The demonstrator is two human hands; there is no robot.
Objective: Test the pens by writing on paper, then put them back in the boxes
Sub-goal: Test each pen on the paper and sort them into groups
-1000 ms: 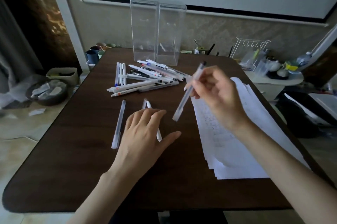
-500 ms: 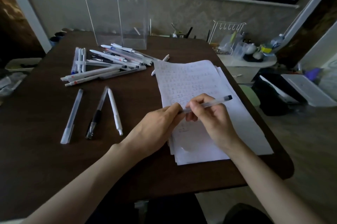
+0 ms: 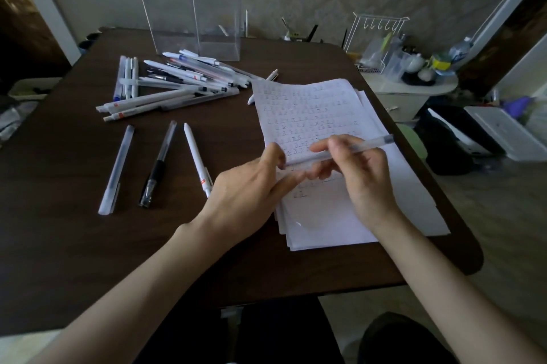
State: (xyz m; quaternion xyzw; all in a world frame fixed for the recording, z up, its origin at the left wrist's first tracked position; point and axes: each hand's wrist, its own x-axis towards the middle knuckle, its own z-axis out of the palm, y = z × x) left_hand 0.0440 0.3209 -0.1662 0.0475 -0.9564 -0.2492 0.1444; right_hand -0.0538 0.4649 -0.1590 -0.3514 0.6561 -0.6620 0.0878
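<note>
My right hand [image 3: 364, 177] grips a frosted clear pen [image 3: 370, 145] held nearly level above the stack of written paper [image 3: 313, 109]. My left hand [image 3: 251, 189] pinches the pen's left end, where its cap sits. A pile of several pens [image 3: 174, 85] lies on the dark table in front of two tall clear boxes [image 3: 189, 2]. Three single pens lie apart at the left: a frosted one [image 3: 116, 169], a black one [image 3: 158, 165] and a white one [image 3: 196, 158].
One more white pen [image 3: 270, 76] lies just beyond the paper's top edge. The dark wooden table [image 3: 59, 230] ends close on the right; past it stand a small white table with a wire rack [image 3: 381, 38] and cluttered items, and bags on the floor.
My right hand brought the pen down from mid-air over the paper. My left hand left the table and took hold of the pen's left end. The camera tilted down and right.
</note>
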